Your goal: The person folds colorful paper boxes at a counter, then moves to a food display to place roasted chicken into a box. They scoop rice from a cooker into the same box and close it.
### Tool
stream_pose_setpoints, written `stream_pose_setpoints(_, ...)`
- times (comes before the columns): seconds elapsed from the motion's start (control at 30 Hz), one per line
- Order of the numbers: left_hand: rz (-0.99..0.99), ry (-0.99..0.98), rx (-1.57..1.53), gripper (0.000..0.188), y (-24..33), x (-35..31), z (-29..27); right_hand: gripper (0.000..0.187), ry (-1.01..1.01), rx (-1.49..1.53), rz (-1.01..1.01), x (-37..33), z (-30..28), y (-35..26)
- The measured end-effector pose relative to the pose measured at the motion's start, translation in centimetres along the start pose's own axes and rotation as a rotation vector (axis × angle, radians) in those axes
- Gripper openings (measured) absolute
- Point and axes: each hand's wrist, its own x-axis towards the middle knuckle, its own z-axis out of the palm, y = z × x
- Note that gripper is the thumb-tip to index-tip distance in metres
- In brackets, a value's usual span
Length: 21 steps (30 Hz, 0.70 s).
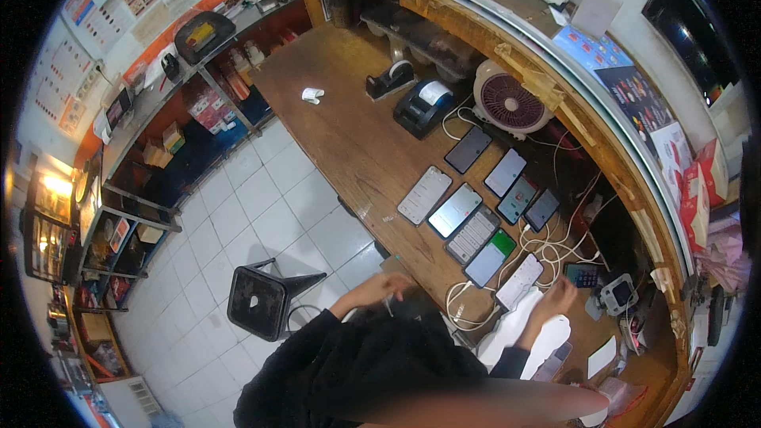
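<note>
My left hand (379, 288) hovers at the table's near edge, fingers loosely stretched and nothing visible in them. Over the right part of the table my right hand (557, 301) reaches toward white charging cables (559, 250), its fingers small and partly extended; I see nothing held. Just left of it lies a phone with a pale lit screen (521, 279). White sheet-like material (507, 331) spreads below that phone, beside my right forearm. Several more phones lie in rows, among them one with a bright screen (455, 210) and one showing green (491, 257).
A wooden table (325, 143) carries a tape dispenser (391, 79), a small receipt printer (424, 108) and a round fan (511, 99). A grey boxy device (618, 295) stands at the right. On the tiled floor is a black stool (258, 303). Shelves (143, 166) line the left wall.
</note>
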Motion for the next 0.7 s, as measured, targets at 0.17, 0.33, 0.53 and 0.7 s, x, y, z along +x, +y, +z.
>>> stream_pose_setpoints(0.17,0.112,0.36,0.111,0.031,0.5,4.1,-6.1,0.013,-0.327,0.365,-0.032,4.9,14.8,-10.0)
stream_pose_setpoints(0.33,0.299,0.623,0.419,0.031,2.5,12.7,-14.2,0.024,-0.721,0.52,-0.142,9.7,30.9,-22.2)
stream_pose_setpoints(0.53,0.432,0.782,0.568,0.038,1.8,22.5,-25.2,0.052,-0.671,-0.067,0.18,11.9,45.7,-26.4)
stream_pose_setpoints(0.7,0.619,0.516,0.797,0.049,1.0,27.5,-29.8,0.044,-0.627,0.515,0.416,11.4,46.6,-28.1)
